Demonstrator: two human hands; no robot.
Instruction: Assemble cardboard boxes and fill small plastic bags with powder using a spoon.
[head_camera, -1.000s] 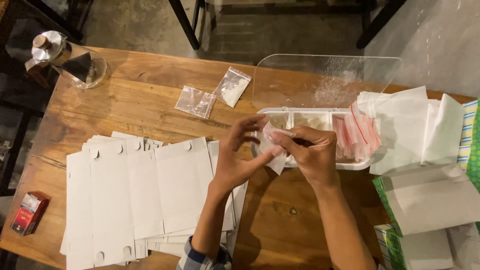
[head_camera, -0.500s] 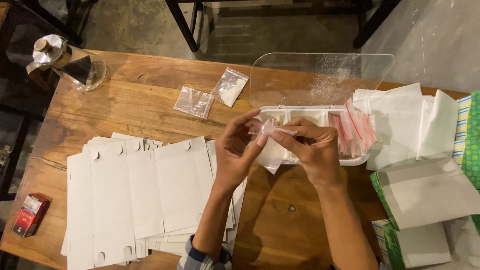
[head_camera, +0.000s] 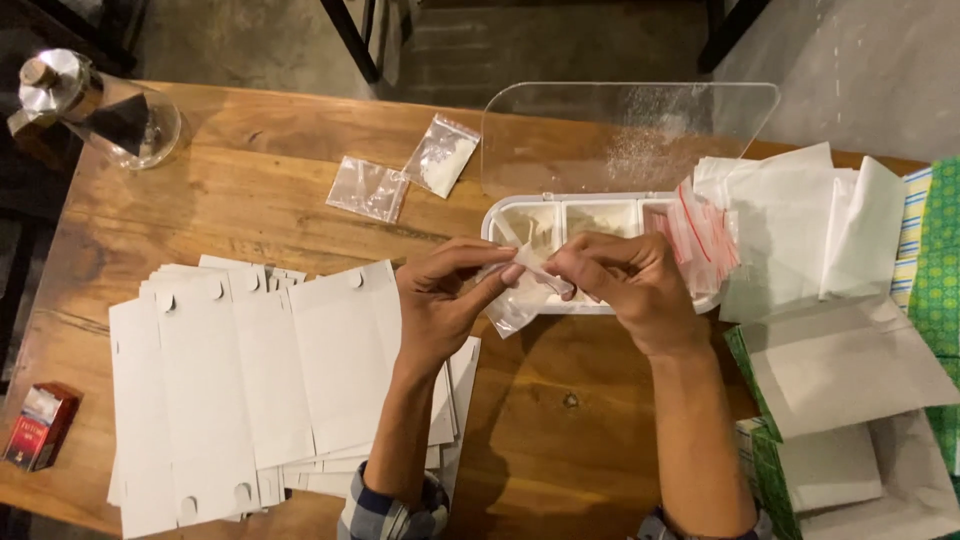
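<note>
My left hand (head_camera: 442, 300) and my right hand (head_camera: 625, 285) meet over the table's middle, both pinching the top edge of a small clear plastic bag (head_camera: 515, 300) with white powder in it. The bag hangs between my fingertips, just in front of a white compartment tray (head_camera: 500, 215). The tray holds white powder, and its clear lid (head_camera: 625, 135) stands open behind it. A bundle of empty red-striped clear bags (head_camera: 700, 235) lies in the tray's right end.
Two filled small bags (head_camera: 405, 170) lie behind my left hand. Flat white card sleeves (head_camera: 260, 380) are spread at the left. White paper and green boxes (head_camera: 850, 330) crowd the right. A glass bottle (head_camera: 100, 110) stands far left; a red packet (head_camera: 38, 425) sits near the left edge.
Both hands have stayed together over the tray's front, working the small bag's top edge between the fingers. The bag has dropped slightly lower and leftward.
</note>
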